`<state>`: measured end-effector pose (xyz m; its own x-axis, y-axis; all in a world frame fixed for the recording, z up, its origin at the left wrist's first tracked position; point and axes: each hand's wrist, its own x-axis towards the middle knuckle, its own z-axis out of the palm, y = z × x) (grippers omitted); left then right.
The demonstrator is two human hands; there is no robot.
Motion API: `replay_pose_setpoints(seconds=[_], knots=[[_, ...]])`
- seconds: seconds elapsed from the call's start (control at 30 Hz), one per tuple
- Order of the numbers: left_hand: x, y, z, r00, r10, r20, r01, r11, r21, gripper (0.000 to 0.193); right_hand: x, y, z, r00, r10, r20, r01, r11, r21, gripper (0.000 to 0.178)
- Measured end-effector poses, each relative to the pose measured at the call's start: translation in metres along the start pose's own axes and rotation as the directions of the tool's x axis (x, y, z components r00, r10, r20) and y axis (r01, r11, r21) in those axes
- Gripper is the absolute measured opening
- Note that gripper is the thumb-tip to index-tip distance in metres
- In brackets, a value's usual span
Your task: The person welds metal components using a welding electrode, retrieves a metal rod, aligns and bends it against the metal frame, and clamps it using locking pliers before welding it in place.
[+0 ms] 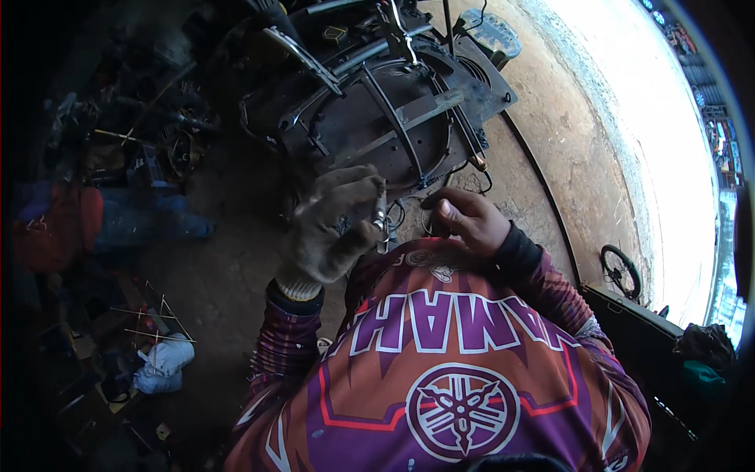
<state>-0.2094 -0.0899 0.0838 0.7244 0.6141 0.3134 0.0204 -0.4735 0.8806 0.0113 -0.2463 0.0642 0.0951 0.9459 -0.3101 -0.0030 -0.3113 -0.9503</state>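
My left hand wears a grey-brown work glove. Its thumb and fingers pinch a short, shiny metal piece, narrow and roughly upright, whose exact kind I cannot tell. To the right of it, my bare right hand is closed with the fingers bent inward. A thin dark line shows by those fingertips, but whatever they hold is too small to make out. Both hands are in front of my chest, just short of a dark metal worktable. Upon that table lies a curved frame of metal rods crossed by a flat bar.
Locking clamps grip the work on the table. A dark cable runs over the ground at right, toward a wheel. Cluttered parts and a white bag lie at left, near a person's blue-clad leg.
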Motion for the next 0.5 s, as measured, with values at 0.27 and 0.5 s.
replay_pose_setpoints(seconds=[0.27,0.5], knots=[[0.007,-0.011,0.016,0.943,0.238,0.232,-0.209,0.967,-0.144,0.051,0.012,-0.014,0.066,0.946,0.206,0.248,-0.278,0.912,0.302,0.069],[0.001,-0.004,0.015,0.949,0.016,0.316,0.096,0.937,-0.335,0.052,0.007,-0.005,0.104,0.95,0.116,0.292,-0.313,0.275,0.909,0.036]])
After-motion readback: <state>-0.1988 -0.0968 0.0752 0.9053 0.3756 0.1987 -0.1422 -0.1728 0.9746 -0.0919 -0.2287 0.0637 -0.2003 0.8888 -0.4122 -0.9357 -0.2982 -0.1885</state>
